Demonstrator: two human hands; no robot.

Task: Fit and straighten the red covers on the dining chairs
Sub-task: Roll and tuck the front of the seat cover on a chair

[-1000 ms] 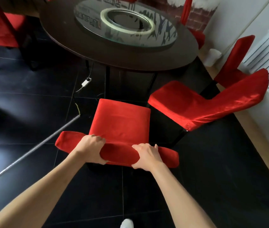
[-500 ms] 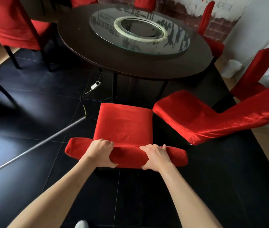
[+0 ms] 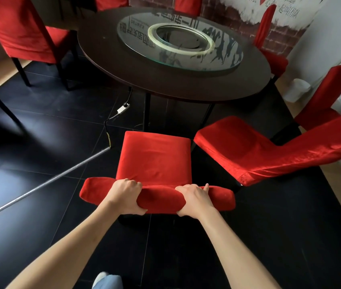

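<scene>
Two hands are set on the covered top rail of the nearest chair [image 3: 157,197], which stands on the dark floor just short of the near edge of the round tabletop [image 3: 186,86]. The rail's long axis runs left to right across the view, level with both wrists. At its left part the left hand [image 3: 126,197] is wrapped over the red cover [image 3: 155,157], fingers curled over the far side and thumb tucked under. Right of the middle, the right hand [image 3: 194,200] is clamped on the same rail in the same way. The seat lies beyond the grip, toward the tabletop, so any pull to straighten the cloth would probably be drawn back toward the body. Further right, a second covered chair [image 3: 269,151] stands close beside, apart from the first.
</scene>
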